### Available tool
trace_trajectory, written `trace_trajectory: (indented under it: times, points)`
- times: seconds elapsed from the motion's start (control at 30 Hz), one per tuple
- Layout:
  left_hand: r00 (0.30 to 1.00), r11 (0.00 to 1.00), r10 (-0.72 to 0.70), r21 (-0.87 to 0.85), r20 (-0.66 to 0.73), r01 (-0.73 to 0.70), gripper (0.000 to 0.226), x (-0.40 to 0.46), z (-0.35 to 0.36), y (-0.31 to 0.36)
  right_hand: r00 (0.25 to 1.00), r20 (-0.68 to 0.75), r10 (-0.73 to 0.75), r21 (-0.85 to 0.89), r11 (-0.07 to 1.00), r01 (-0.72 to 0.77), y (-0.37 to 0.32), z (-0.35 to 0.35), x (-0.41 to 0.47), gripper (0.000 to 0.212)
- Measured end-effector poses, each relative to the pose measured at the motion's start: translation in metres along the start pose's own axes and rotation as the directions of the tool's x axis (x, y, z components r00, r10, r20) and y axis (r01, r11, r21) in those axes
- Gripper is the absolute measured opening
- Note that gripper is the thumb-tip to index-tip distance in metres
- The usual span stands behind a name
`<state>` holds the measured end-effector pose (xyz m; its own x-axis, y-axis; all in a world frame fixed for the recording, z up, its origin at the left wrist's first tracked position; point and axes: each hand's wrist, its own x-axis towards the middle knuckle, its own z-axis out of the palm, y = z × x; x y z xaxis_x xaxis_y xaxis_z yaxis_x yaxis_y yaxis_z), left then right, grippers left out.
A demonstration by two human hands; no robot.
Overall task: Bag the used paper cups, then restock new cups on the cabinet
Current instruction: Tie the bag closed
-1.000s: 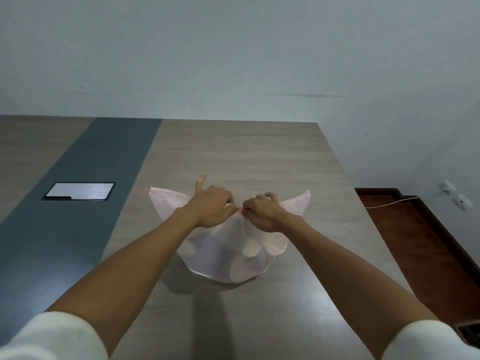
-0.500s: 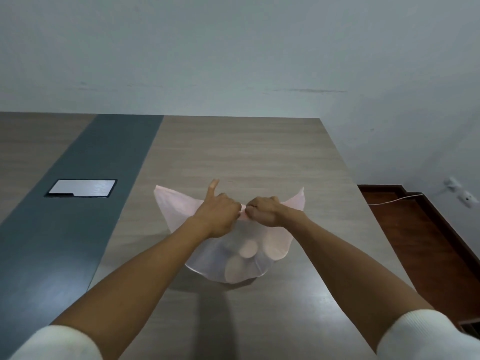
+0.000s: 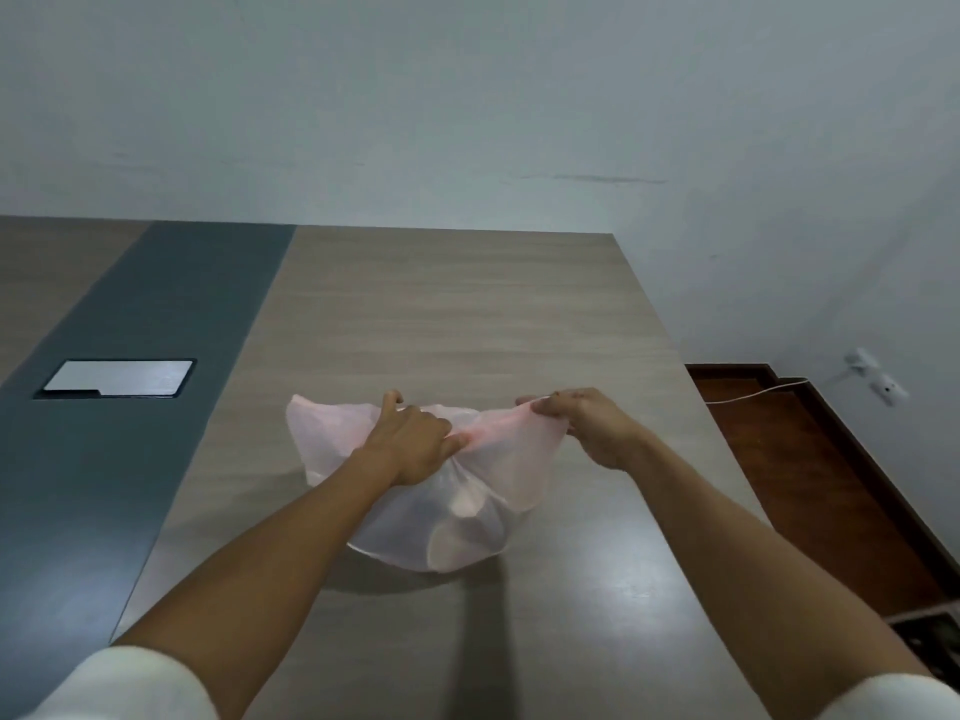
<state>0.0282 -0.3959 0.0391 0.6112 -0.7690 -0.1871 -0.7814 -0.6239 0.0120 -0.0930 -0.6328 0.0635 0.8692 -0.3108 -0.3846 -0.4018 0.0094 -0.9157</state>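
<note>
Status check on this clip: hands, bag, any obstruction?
Left hand gripping the bag at its gathered neck. Right hand pinching a flap, pulled out to the side. Paper cups inside, bag resting on the table. Nothing in the way.

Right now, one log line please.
stage: closing bag | left hand: pinching neck | right hand: pulling flap | pink bag: on table, cups inside

A thin pink bag (image 3: pixel 519 459) sits on the tabletop (image 3: pixel 467 314), neck gathered, paper cups (image 3: pixel 452 543) (pale shapes) showing through.
</note>
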Motion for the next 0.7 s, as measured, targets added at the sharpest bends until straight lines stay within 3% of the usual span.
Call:
trace_trajectory:
  times: [0.07,0.13,0.17,0.23,0.33,0.43,0.53,0.6,0.7]
  points:
    - [1.0,0.999,0.018,0.045,0.005,-0.019,0.053,0.005,0.001,0.01,1.0,-0.006,-0.011,0.271,0.962,0.013,0.012,0.022,-0.001,0.039]
    - [0.999,0.997,0.034,0.072,0.01,-0.034,0.049,0.009,0.004,0.017,0.998,-0.043,-0.045,0.343,0.937,0.057,0.017,0.044,-0.001,0.037]
    - [0.999,0.996,0.042,0.077,0.012,-0.042,0.048,0.01,0.006,0.019,0.994,-0.083,-0.071,0.295,0.951,0.092,0.018,0.056,-0.001,0.031]
    - [0.998,0.996,0.06,0.071,0.009,-0.06,0.045,0.01,0.009,0.022,0.973,-0.173,-0.155,0.019,0.987,0.161,0.02,0.073,0.003,0.025]
    - [0.996,0.995,0.089,0.057,-0.005,-0.088,0.043,0.005,0.016,0.021,0.941,-0.196,-0.275,-0.495,0.856,0.147,0.035,0.091,0.017,0.052]
    - [0.994,0.994,0.105,0.047,-0.042,-0.103,0.044,-0.005,0.015,0.01,0.936,-0.225,-0.272,-0.648,0.759,0.065,0.054,0.101,0.029,0.069]
    - [0.967,0.988,0.148,0.081,-0.206,-0.134,0.042,-0.019,0.01,-0.006,0.921,-0.241,-0.307,-0.764,0.645,0.015,0.062,0.108,0.033,0.08]
    - [0.901,0.99,0.12,0.119,-0.417,-0.077,0.043,-0.032,0.009,-0.022,0.9,-0.263,-0.346,-0.806,0.592,-0.008,0.061,0.115,0.034,0.079]
    - [0.684,0.995,-0.082,-0.022,-0.725,0.096,0.064,-0.055,0.01,-0.047,0.879,-0.298,-0.373,-0.809,0.587,-0.025,0.062,0.126,0.04,0.083]
